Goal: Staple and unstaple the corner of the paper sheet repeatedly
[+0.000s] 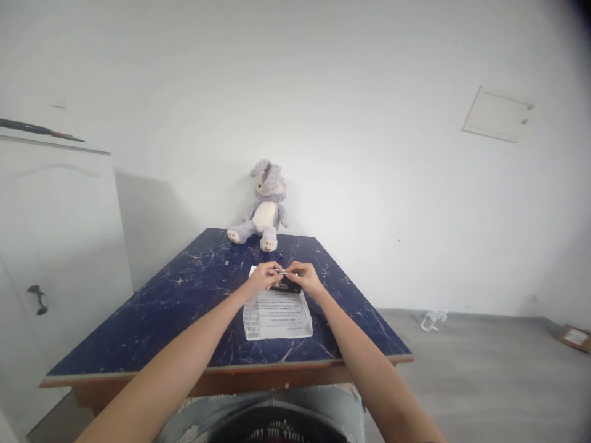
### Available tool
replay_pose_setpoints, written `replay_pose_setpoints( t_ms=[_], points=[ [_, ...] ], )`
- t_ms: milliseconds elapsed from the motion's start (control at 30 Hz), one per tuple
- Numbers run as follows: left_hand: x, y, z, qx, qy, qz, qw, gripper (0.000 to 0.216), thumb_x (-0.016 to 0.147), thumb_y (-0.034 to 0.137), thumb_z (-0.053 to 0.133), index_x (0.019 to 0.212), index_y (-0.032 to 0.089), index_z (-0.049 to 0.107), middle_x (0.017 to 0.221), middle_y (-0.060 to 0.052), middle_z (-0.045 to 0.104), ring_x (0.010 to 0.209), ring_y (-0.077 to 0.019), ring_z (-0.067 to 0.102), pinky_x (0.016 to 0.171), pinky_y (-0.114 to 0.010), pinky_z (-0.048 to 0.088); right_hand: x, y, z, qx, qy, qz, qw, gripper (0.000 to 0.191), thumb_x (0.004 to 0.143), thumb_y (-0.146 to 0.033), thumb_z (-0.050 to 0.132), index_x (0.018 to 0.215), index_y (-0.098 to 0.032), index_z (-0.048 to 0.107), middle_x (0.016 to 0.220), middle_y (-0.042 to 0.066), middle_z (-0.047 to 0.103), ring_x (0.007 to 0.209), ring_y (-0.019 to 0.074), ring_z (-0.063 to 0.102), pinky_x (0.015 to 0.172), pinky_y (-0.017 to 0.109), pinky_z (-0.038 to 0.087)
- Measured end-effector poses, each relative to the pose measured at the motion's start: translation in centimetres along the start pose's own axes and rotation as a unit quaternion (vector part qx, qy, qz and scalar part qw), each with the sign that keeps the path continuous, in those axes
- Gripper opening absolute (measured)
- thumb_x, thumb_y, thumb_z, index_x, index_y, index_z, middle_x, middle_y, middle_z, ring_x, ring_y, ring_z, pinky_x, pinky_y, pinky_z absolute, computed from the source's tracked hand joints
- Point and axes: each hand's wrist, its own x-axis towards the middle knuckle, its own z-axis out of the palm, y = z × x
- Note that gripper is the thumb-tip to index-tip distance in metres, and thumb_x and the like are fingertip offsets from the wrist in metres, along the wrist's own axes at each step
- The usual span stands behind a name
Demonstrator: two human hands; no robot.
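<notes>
My left hand [265, 277] and my right hand [303, 277] meet over the far part of a printed sheet of paper [277, 320]. Between their pinched fingertips is a small, thin, light-coloured piece [283, 272], too small to name. Fingers of both hands are closed on it. Just below the fingertips, a flat black object [287, 285] with a small pale marking lies over the paper; the hands hide part of it. Lines of dark print cover the sheet, with a denser column along its left side.
The paper lies on a dark blue marbled table [184, 307]. A grey plush rabbit [265, 212] sits at the table's far end against the wall. On the left stands a white cabinet [60, 246]. A white plastic bag [433, 319] and a cardboard piece [575, 338] lie on the floor at right.
</notes>
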Motion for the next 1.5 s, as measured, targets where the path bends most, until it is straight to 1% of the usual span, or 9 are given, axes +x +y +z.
replay_pose_setpoints(
  t_ms=[267, 567, 700, 967, 1200, 1333, 1500],
  points=[
    [0.02, -0.13, 0.01, -0.003, -0.001, 0.003, 1.0, 0.044, 0.08, 0.053, 0.079, 0.095, 0.015, 0.063, 0.057, 0.003, 0.062, 0.041, -0.0066, 0.04, 0.042, -0.019, 0.03, -0.04, -0.15, 0.13, 0.004, -0.006, 0.006, 1.0, 0.031, 0.083, -0.051, 0.081, 0.087, -0.02, 0.081, 0.08, 0.005, 0.069, 0.07, 0.0169, 0.058, 0.065, 0.031, 0.045],
    [0.03, 0.04, 0.03, 0.008, 0.007, 0.002, 1.0, 0.048, 0.078, 0.056, 0.08, 0.096, 0.014, 0.063, 0.058, 0.002, 0.063, 0.042, -0.0069, 0.042, 0.041, -0.019, 0.031, -0.02, -0.36, 0.2, 0.011, -0.004, 0.009, 1.0, 0.033, 0.081, -0.053, 0.082, 0.085, -0.019, 0.081, 0.079, 0.005, 0.069, 0.07, 0.0166, 0.057, 0.065, 0.03, 0.045],
    [0.09, 0.03, 0.05, 0.016, 0.01, -0.003, 1.0, 0.05, 0.076, 0.058, 0.081, 0.095, 0.014, 0.063, 0.058, 0.002, 0.063, 0.042, -0.0077, 0.044, 0.041, -0.019, 0.032, -0.04, -0.47, 0.25, 0.023, -0.004, 0.004, 1.0, 0.03, 0.082, -0.049, 0.083, 0.085, -0.019, 0.081, 0.078, 0.005, 0.069, 0.069, 0.0157, 0.057, 0.065, 0.03, 0.044],
    [0.08, -0.16, 0.03, 0.009, 0.01, 0.002, 1.0, 0.048, 0.078, 0.057, 0.08, 0.093, 0.015, 0.063, 0.058, 0.002, 0.063, 0.041, -0.0066, 0.041, 0.041, -0.019, 0.03, -0.09, -0.48, 0.23, 0.03, -0.007, 0.002, 1.0, 0.026, 0.083, -0.045, 0.083, 0.086, -0.019, 0.081, 0.078, 0.004, 0.068, 0.069, 0.0152, 0.055, 0.065, 0.029, 0.042],
    [0.24, -0.33, 0.0, 0.004, 0.013, -0.001, 1.0, 0.047, 0.078, 0.055, 0.081, 0.093, 0.014, 0.063, 0.058, 0.001, 0.063, 0.041, -0.0064, 0.041, 0.041, -0.019, 0.03, -0.07, -0.44, 0.27, 0.045, -0.014, 0.016, 0.999, 0.03, 0.08, -0.048, 0.084, 0.088, -0.019, 0.08, 0.08, 0.004, 0.068, 0.068, 0.0148, 0.055, 0.065, 0.029, 0.043],
    [0.27, -0.35, 0.0, 0.008, 0.015, 0.0, 1.0, 0.046, 0.077, 0.054, 0.082, 0.091, 0.014, 0.063, 0.057, 0.001, 0.063, 0.042, -0.0068, 0.043, 0.041, -0.019, 0.031, -0.1, -0.75, 0.34, 0.051, -0.017, 0.018, 0.998, 0.031, 0.078, -0.047, 0.086, 0.089, -0.019, 0.081, 0.079, 0.004, 0.067, 0.067, 0.0145, 0.054, 0.064, 0.029, 0.043],
    [0.11, -0.32, 0.01, 0.005, 0.017, -0.001, 1.0, 0.043, 0.077, 0.052, 0.082, 0.086, 0.015, 0.062, 0.058, 0.001, 0.064, 0.043, -0.0072, 0.045, 0.042, -0.019, 0.032, -0.05, -0.67, 0.21, 0.05, -0.02, 0.006, 0.999, 0.028, 0.078, -0.046, 0.087, 0.087, -0.02, 0.082, 0.08, 0.005, 0.067, 0.068, 0.0153, 0.055, 0.065, 0.03, 0.044]
  ],
)
